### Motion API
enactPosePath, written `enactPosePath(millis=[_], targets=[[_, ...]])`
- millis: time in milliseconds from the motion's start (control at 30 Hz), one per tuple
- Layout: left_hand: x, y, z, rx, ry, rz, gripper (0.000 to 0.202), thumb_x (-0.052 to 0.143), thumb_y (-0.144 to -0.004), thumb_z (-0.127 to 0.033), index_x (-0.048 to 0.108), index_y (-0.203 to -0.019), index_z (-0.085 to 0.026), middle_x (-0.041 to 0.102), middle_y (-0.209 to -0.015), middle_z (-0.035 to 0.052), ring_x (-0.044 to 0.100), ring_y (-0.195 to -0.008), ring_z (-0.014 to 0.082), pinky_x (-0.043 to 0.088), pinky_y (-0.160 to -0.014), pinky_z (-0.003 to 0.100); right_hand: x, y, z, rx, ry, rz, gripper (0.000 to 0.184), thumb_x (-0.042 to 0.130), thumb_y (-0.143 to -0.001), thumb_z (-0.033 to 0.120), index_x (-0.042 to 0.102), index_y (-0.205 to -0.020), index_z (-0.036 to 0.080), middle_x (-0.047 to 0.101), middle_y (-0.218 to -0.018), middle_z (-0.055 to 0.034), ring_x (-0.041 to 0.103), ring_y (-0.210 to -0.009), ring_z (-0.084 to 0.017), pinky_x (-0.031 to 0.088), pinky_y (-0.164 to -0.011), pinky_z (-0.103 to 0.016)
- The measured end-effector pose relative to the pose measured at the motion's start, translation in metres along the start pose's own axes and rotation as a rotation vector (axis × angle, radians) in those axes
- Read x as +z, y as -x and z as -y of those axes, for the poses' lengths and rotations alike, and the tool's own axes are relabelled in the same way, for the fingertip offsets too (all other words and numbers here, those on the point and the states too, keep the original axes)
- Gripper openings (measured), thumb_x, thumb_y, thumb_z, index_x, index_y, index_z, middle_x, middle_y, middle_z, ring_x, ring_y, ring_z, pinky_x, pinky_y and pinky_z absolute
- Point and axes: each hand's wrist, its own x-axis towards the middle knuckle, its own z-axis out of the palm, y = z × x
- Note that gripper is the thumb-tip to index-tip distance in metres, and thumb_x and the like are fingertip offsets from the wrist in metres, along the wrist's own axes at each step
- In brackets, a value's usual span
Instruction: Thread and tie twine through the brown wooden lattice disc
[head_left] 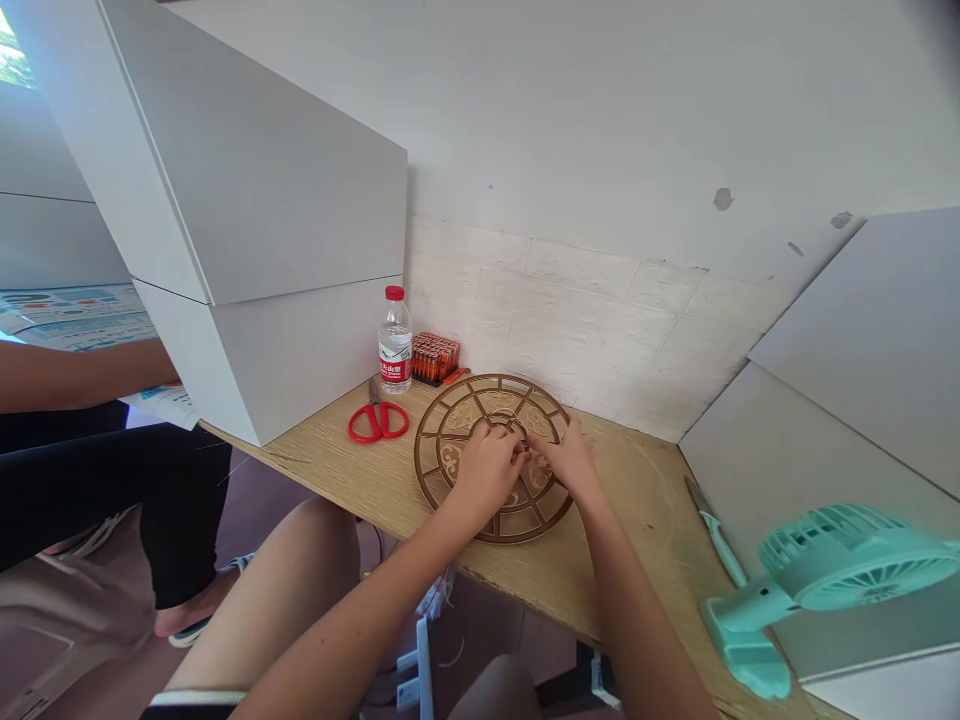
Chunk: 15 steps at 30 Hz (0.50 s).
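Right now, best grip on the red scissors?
Take the red scissors by the two handle loops, coming from the near side over the table's front edge. They lie flat, loops facing that edge, blades pointing back beside the water bottle.

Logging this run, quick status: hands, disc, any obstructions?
Left hand and right hand together at hub of round fretwork disc. Anything held: cannot tell. Red-handled scissors beside disc, left, apart.

The wood-grain desk [637, 510] holds red scissors [379, 421], a water bottle [395, 345], a fretwork wooden disc [442, 440] and a teal-handled knife [720, 545] (far right)
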Motion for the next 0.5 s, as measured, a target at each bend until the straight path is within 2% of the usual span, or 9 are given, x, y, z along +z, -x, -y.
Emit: enactPosePath(millis=[133,233,500], targets=[[-0.0015,0.0011,0.0035,-0.02,0.044,0.003,0.013,0.054,-0.087,-0.022,0.061,-0.076,-0.019,0.064,-0.087,0.004,0.052,-0.089,0.0187,0.041,-0.078,0.031,-0.0013,0.0022,0.0027,0.025,0.003,0.041,0.093,0.065,-0.064,0.058,0.031,-0.14,0.015,0.048,-0.128,-0.0226,0.04,-0.124,-0.04,0.035,-0.097,-0.05],[-0.0029,0.0029,0.0052,-0.035,0.068,-0.003,0.013,0.052,-0.088,-0.022,0.059,-0.077,-0.018,0.063,-0.085,0.0035,0.052,-0.086,0.0181,0.041,-0.079,0.031,-0.0013,0.0021,0.0028,0.037,0.005,0.056,0.097,0.069,-0.061,0.056,0.03,-0.14,0.016,0.047,-0.13,-0.0233,0.039,-0.125,-0.041,0.035,-0.097,-0.051],[-0.0039,0.0049,0.0077,-0.102,0.079,-0.035,0.012,0.048,-0.089,-0.019,0.059,-0.083,-0.019,0.064,-0.088,0.0047,0.051,-0.089,0.0213,0.04,-0.075,0.033,-0.0031,0.0023,0.0037,0.021,-0.001,0.04,0.093,0.069,-0.062,0.052,0.033,-0.139,0.016,0.049,-0.129,-0.0225,0.041,-0.124,-0.04,0.036,-0.096,-0.05]])
